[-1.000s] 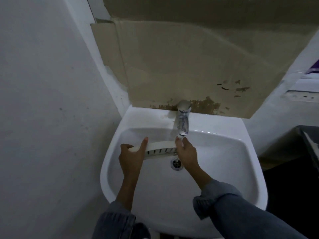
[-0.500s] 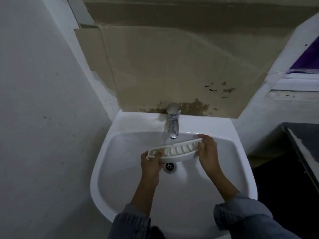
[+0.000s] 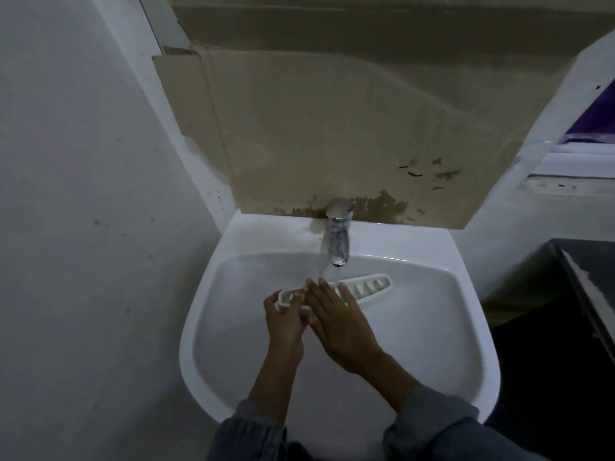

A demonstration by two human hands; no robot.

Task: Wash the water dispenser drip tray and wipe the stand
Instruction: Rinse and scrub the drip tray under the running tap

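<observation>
A long white slotted drip tray lies tilted across the white sink, under water running from the chrome tap. My left hand grips the tray's left end, fingers curled round it. My right hand lies flat with straight fingers on the tray's middle, covering part of it. The tray's right end sticks out free toward the basin's right side.
Brown cardboard covers the wall behind the tap. A white wall stands close on the left. A dark counter edge sits to the right of the sink. A window sill is at the upper right.
My right hand let go of the tray's right end and slid left onto its middle, fingers flat. The left hand keeps hold of the left end. The tray stays under the running water.
</observation>
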